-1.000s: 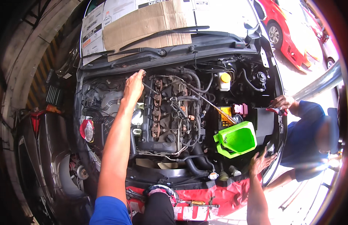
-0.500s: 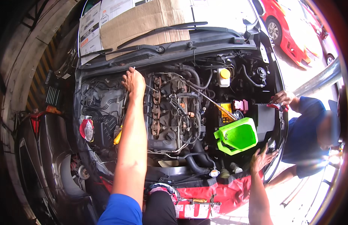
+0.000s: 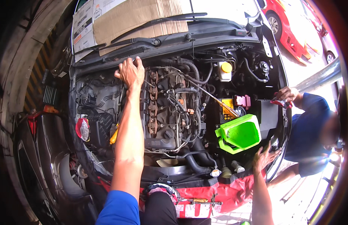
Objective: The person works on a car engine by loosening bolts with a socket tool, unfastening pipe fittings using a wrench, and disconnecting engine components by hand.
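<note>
My left hand [image 3: 131, 73] is closed over the far side of the engine bay, fingers curled around a slim metal bar [image 3: 148, 83]. The bar shows beside the wrist, pointing toward the row of brown metal caps on the engine [image 3: 153, 107]; most of it is hidden by the hand, so its exact kind is unclear. With fingers spread, my right hand [image 3: 265, 158] rests at the front right corner, by the headlight [image 3: 273, 144]. Just left of that hand sits a bright green cut-open plastic jug [image 3: 239, 135].
A long screwdriver-like tool [image 3: 228, 108] lies across the battery [image 3: 227, 112]. A co-worker's hand [image 3: 288, 94] at the right edge holds something red. A red cover [image 3: 219, 195] drapes the front, with a wrench [image 3: 215, 203] on it. Cardboard [image 3: 144, 20] covers the windscreen.
My left hand has shifted slightly up and left, its knuckles more raised, still closed on the bar. The view has tilted a little. My right hand stays in place.
</note>
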Motion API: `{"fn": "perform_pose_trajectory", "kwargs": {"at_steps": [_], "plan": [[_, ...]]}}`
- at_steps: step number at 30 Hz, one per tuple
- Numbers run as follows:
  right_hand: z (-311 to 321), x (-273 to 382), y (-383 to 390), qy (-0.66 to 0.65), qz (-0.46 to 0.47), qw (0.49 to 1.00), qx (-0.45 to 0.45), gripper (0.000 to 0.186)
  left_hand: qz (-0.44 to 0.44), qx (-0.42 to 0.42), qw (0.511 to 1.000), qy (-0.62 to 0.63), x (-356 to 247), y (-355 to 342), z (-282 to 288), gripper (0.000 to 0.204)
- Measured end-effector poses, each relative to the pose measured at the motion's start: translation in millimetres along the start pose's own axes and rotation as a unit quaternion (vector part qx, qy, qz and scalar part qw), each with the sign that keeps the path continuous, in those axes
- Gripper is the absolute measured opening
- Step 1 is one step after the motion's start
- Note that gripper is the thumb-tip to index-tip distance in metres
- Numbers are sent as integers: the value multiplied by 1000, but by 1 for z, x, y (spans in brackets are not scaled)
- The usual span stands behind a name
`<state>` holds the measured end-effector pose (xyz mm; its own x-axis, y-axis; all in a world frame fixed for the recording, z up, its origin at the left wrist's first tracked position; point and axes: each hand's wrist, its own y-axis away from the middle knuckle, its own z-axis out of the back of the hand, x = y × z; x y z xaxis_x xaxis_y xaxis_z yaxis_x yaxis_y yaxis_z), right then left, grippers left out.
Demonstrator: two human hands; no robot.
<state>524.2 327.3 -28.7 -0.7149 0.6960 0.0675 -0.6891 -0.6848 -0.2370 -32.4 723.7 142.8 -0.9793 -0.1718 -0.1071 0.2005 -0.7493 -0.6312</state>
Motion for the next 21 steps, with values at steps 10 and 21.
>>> {"fn": "perform_pose_trajectory", "kwargs": {"at_steps": [10,21], "plan": [[-5,-8,-1,27,7,1000,-14,70,-188,167,960,125,41,-23,24,23],[6,-12,-5,5,3,1000,-24,68,-70,283,942,164,49,-26,134,17]]}}
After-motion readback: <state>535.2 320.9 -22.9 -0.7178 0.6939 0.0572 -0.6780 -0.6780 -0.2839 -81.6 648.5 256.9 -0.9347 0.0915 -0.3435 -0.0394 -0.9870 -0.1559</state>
